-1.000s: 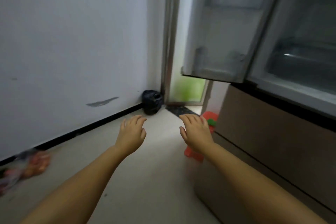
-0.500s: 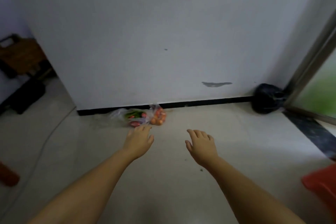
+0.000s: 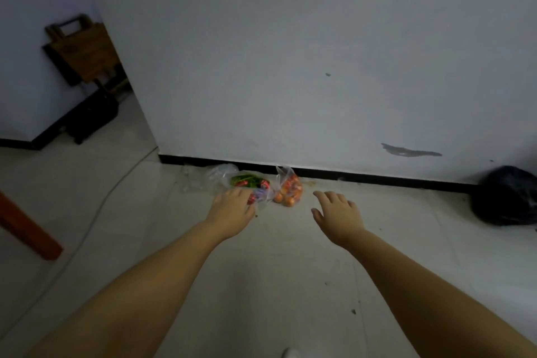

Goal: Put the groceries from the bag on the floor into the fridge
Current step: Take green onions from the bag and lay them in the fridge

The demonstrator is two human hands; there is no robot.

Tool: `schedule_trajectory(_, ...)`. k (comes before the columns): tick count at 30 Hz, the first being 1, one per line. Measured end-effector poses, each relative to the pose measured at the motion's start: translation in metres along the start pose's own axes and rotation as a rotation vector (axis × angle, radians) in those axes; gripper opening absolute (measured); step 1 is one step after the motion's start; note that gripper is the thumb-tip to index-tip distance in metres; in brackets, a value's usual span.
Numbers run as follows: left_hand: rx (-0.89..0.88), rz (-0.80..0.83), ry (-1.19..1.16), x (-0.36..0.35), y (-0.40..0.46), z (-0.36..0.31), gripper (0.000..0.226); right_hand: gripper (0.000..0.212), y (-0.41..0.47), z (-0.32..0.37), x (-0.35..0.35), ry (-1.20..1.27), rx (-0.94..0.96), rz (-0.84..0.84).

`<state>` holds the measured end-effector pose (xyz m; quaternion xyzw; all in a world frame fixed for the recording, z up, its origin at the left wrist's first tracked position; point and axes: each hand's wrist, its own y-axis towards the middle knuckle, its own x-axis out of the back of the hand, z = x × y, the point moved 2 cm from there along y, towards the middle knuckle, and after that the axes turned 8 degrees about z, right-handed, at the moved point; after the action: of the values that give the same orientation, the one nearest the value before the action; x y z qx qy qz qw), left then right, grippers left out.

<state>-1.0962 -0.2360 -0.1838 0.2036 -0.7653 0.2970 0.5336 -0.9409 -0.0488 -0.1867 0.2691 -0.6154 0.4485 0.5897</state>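
Two clear plastic bags lie on the floor against the black skirting of the white wall. One bag (image 3: 247, 182) holds green and red vegetables, the other bag (image 3: 289, 190) holds orange fruit. My left hand (image 3: 234, 206) stretches out in front of the vegetable bag, fingers relaxed, overlapping its near edge; contact is unclear. My right hand (image 3: 338, 213) hovers open to the right of the orange bag, holding nothing. The fridge is out of view.
A black rubbish bag (image 3: 507, 196) sits at the wall on the right. A white cable (image 3: 96, 212) runs across the tiled floor at left. An orange-red post (image 3: 27, 227) slants at the left edge. Dark furniture (image 3: 84, 55) stands beyond the wall corner.
The view has swung left from the open fridge to the wall and floor. The grocery bags came into the centre, and both outstretched hands have drawn closer to them.
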Motion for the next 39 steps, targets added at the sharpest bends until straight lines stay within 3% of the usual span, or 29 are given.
schedule_trajectory(11,0.075,0.051,-0.032,0.022,0.146,0.1,0.043,0.048,0.211,0.063,0.002,0.013,0.164,0.153)
schedule_trajectory(18,-0.028,0.133,-0.046,0.052,0.263,0.189,0.043,0.05,0.325,0.105,-0.006,0.206,0.012,0.23)
schedule_trajectory(23,-0.073,0.252,-0.086,0.054,0.343,0.215,0.041,0.05,0.377,0.11,-0.022,0.291,-0.092,0.265)
schedule_trajectory(32,-0.171,0.37,-0.115,-0.02,0.465,0.212,0.038,0.048,0.494,0.063,-0.09,0.368,-0.123,0.357)
schedule_trajectory(39,-0.329,0.505,0.034,-0.18,0.583,0.247,0.046,0.045,0.605,0.036,-0.238,0.352,-0.086,0.413)
